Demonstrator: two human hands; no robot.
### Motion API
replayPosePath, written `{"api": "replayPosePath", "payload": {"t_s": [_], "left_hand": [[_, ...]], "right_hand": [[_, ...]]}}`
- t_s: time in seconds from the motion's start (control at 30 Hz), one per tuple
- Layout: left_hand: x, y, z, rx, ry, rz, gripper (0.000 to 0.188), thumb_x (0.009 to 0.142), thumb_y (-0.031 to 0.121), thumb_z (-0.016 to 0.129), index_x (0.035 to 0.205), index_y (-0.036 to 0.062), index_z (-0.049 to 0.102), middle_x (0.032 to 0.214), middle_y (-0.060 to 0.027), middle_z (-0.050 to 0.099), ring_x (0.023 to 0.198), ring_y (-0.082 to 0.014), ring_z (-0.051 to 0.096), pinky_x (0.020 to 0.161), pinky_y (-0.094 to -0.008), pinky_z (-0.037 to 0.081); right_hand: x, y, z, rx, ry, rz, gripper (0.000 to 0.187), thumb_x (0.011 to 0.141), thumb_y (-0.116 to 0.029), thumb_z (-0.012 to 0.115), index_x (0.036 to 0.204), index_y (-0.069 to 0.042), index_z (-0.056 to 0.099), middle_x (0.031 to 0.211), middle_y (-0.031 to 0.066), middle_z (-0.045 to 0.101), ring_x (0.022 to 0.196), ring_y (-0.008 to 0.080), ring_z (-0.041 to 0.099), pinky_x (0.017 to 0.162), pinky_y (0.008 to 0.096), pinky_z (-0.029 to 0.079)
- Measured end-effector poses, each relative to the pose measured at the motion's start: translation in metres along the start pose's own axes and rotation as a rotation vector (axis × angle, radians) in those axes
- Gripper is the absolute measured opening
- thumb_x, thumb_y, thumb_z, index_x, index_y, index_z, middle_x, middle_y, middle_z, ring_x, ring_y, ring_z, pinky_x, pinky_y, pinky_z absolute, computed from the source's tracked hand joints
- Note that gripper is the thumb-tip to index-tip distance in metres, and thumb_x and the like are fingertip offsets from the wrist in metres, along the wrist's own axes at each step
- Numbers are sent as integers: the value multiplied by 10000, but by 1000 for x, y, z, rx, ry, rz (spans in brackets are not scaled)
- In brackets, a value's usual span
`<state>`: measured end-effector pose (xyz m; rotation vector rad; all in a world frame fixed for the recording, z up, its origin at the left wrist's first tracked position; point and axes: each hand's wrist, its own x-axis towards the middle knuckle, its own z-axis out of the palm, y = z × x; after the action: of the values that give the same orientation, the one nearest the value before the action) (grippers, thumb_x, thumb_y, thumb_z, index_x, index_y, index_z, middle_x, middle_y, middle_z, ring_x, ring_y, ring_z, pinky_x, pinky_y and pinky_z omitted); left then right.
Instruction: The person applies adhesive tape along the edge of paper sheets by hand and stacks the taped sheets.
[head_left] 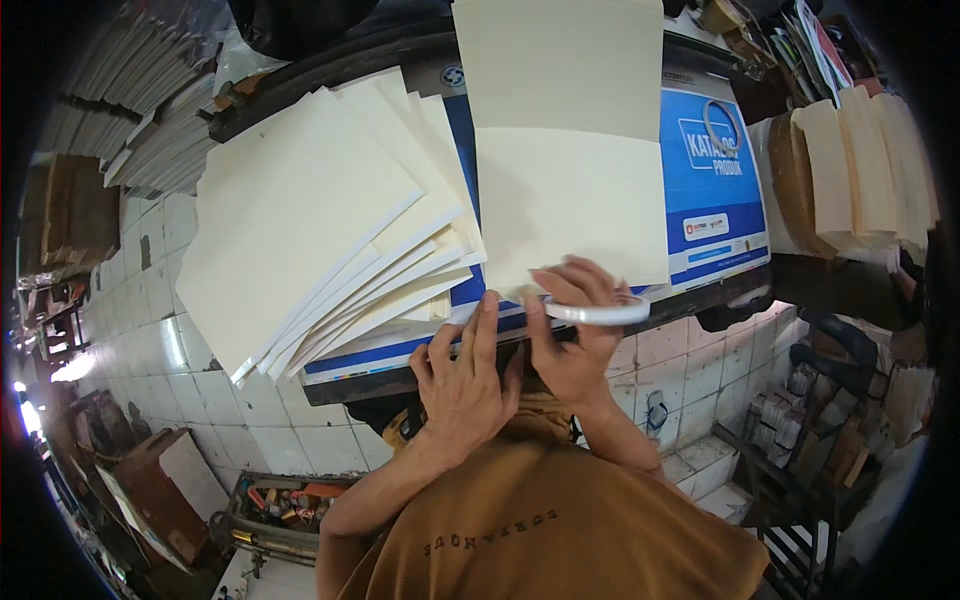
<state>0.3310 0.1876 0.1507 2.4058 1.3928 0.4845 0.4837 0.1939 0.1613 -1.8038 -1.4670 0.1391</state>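
Note:
An unfolded cream card (575,215) lies before me, creased across, its near edge close to the table edge. My left hand (458,385) has its fingers stretched out, the index fingertip at the card's near left corner. In my right hand (580,350) is a narrow roll of white tape (600,313), held edge-on at the card's near edge. Whether a strip runs from the roll to the card is too small to tell. Left of the card, a fanned pile of cream cards (310,200) with white strips along their near edges overlaps the blue printed sheet (715,205) beneath.
Another tape ring (722,130) lies on the blue sheet at right. Thick cream paper bundles (850,165) stand beyond the table's right end. Paper stacks (150,130) are at the far left. A tool box (290,505) sits low on the left, above the tiled floor (280,445).

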Motion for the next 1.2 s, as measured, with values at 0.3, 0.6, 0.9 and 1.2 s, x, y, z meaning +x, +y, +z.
{"api": "replayPosePath", "payload": {"t_s": [0.3,0.6,0.9,1.2], "left_hand": [[3,2,-4,1,-65,-25,856,872,252,727,1589,20,322,1455,-124,525,1177,-349,414,997,-532,287],[11,10,-5,150,-116,-47,703,924,378,679,1553,122,497,1498,-52,476,1163,-311,371,998,-503,300],[12,17,-9,94,-182,-74,769,902,291,703,1586,77,425,1533,-125,427,1255,-358,332,1112,-527,217],[10,17,-4,144,-143,-72,734,917,398,694,1552,87,496,1521,-79,455,1212,-336,344,1031,-528,268]], "right_hand": [[-5,70,-78,73,301,72,301,945,-38,680,1245,-16,684,1306,155,678,1319,342,551,1129,490,402],[-16,95,-86,-33,289,112,266,969,-35,671,1231,7,692,1292,163,663,1282,325,569,1086,470,442],[-36,87,-96,-78,275,60,276,951,-44,677,1222,9,676,1202,143,696,1205,352,602,1076,494,434],[-44,74,-102,-65,233,76,260,930,1,667,1189,9,680,1119,125,723,1154,331,607,1037,476,446]]}}
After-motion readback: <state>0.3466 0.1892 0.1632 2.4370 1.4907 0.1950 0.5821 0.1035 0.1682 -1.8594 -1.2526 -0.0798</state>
